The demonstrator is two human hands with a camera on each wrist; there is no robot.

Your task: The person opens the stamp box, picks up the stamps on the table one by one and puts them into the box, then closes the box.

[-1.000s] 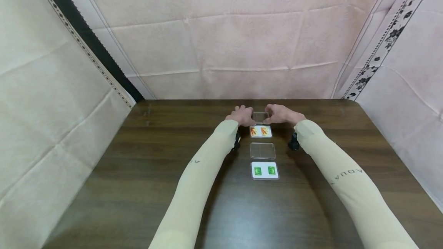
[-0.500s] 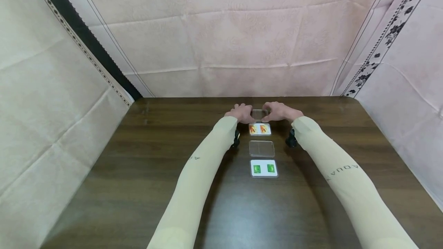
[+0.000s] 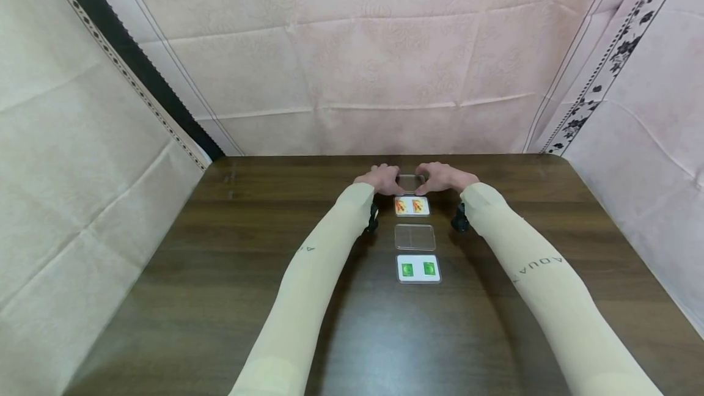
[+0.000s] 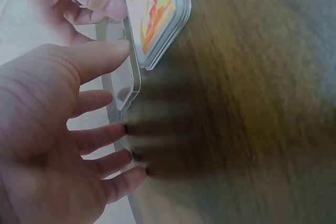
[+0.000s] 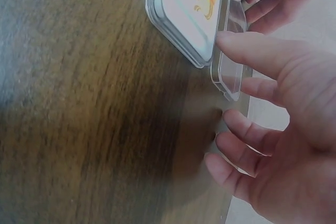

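Near the far edge of the wooden table (image 3: pixel 286 298), my left hand (image 3: pixel 383 180) and right hand (image 3: pixel 441 177) are at opposite sides of a clear plastic lid (image 3: pixel 410 183). In the left wrist view, the left thumb and index finger pinch the lid's (image 4: pixel 122 69) corner. The right hand (image 5: pixel 294 108) does likewise at the other side, its remaining fingers spread near the table. Just nearer lies a clear case (image 3: pixel 412 206) with a white insert bearing two orange pictures. Whether lid and case are joined cannot be seen.
Closer to me lie a second clear lid (image 3: pixel 415 237) and a case (image 3: pixel 418 269) with two green pictures, in line with the first pair. Pale cloth (image 3: pixel 352 66) hangs behind the table and along both sides.
Both hands stay at the far lid with almost no movement. The head view has shifted slightly; the cases and lids keep their places.
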